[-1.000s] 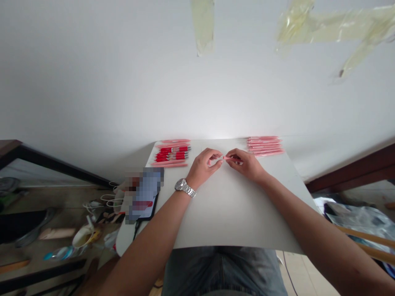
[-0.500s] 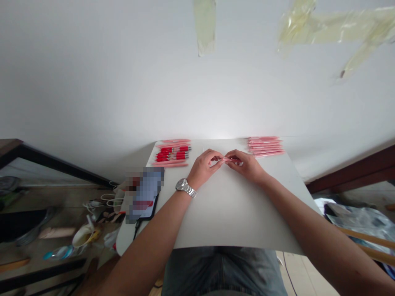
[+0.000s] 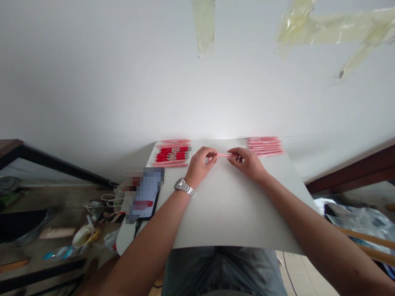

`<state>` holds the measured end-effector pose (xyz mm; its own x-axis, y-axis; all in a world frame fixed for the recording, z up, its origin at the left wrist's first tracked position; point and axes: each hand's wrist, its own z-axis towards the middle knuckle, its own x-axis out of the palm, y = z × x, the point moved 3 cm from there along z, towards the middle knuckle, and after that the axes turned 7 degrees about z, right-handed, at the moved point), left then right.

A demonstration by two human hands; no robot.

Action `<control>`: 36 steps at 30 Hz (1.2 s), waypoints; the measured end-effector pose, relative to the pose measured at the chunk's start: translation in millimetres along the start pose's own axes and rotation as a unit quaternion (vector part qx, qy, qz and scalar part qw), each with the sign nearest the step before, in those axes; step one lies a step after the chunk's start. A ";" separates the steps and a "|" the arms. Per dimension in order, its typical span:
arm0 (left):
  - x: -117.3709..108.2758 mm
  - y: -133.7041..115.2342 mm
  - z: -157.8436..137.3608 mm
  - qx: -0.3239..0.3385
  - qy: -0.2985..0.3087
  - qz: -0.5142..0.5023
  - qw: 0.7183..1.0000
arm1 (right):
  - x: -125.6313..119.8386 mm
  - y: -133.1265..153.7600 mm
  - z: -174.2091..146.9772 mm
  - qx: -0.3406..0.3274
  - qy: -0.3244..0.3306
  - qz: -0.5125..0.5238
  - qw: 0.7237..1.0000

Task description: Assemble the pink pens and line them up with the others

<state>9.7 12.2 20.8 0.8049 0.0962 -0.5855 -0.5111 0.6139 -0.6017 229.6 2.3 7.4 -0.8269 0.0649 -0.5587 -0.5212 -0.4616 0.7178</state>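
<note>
A slim pink pen lies level between my two hands above the white table. My left hand, below a metal wristwatch, pinches its left end between thumb and fingers. At the other end, my right hand has thumb and fingertips closed on the pen, and the fingers partly hide it. Left of my hands is a group of pens with red grips, with pale pink pens in front of and behind them. To the right, a neat row of pink pens lies near the wall.
A phone with a blurred-out screen and a cable rests at the left edge of the table. Behind the table stands a white wall with strips of yellowish tape. Clutter, including a cup, sits lower left; plastic bags lie right.
My hands have drawn apart along the pen, the left one leftward and the right one slightly right. More of the pink pen now shows between them.
</note>
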 end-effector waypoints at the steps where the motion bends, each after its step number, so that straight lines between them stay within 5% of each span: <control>1: -0.3 0.2 0.1 -0.002 -0.001 0.000 1.000 | -0.2 0.1 0.4 0.002 -0.002 -0.003 1.000; 28: -0.2 8.0 -1.4 -0.023 -0.007 0.051 0.998 | -4.4 0.1 -0.1 -0.019 -0.014 -0.051 0.998; 36: -5.6 10.7 0.5 -0.041 -0.054 0.075 0.995 | -7.1 2.4 -0.2 -0.030 -0.009 -0.073 0.997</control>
<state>-0.2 18.6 18.0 0.7438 0.2686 -0.6120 -0.6466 0.5209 -0.5573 234.4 0.5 13.0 -0.7474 0.1515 -0.6469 -0.6231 -0.4977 0.6033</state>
